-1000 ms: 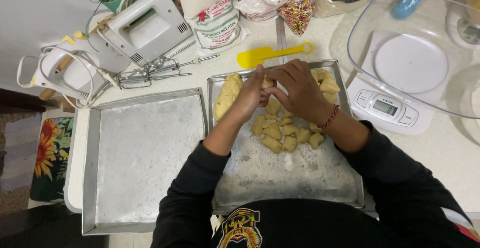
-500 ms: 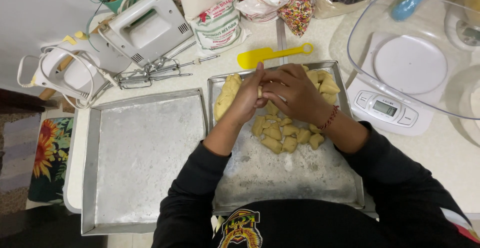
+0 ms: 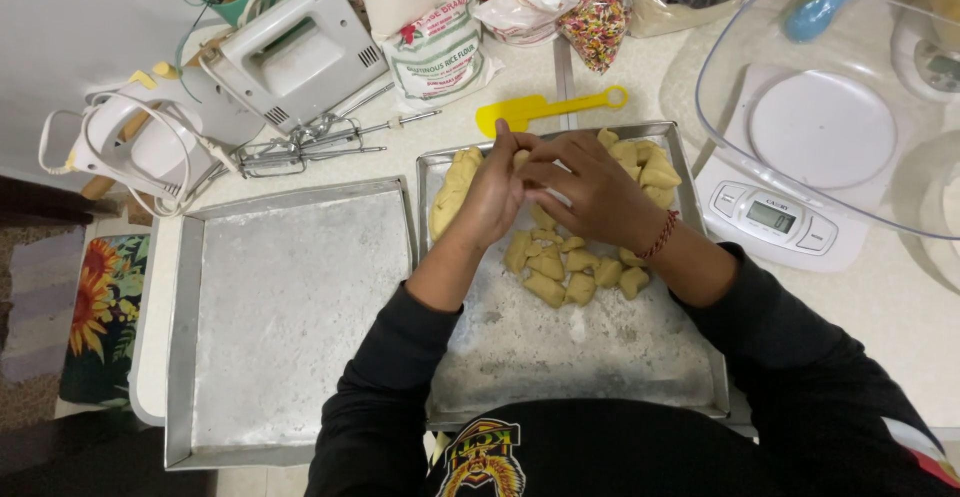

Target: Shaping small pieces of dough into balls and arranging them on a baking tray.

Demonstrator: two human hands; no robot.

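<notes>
Over the right metal tray (image 3: 520, 357), my left hand (image 3: 492, 195) and my right hand (image 3: 592, 192) meet, fingers pinching a small piece of yellow dough (image 3: 521, 158) between them. Below the hands lie several small cut dough pieces (image 3: 570, 272). A long dough log (image 3: 452, 187) lies along the tray's left side, and larger dough chunks (image 3: 645, 165) sit at its far right corner. My right wrist wears a red thread bracelet (image 3: 660, 237).
An empty floured tray (image 3: 290, 327) sits to the left. A yellow scraper (image 3: 545, 107), a hand mixer (image 3: 290, 57) with loose beaters (image 3: 320, 142), flour bags (image 3: 440, 47), a sprinkles bag (image 3: 598, 12), a white kitchen scale (image 3: 790, 212) and a clear bowl (image 3: 850, 107) crowd the back.
My left hand has come in from the dough log to join my right hand. Both now pinch one small dough piece near the tray's far edge.
</notes>
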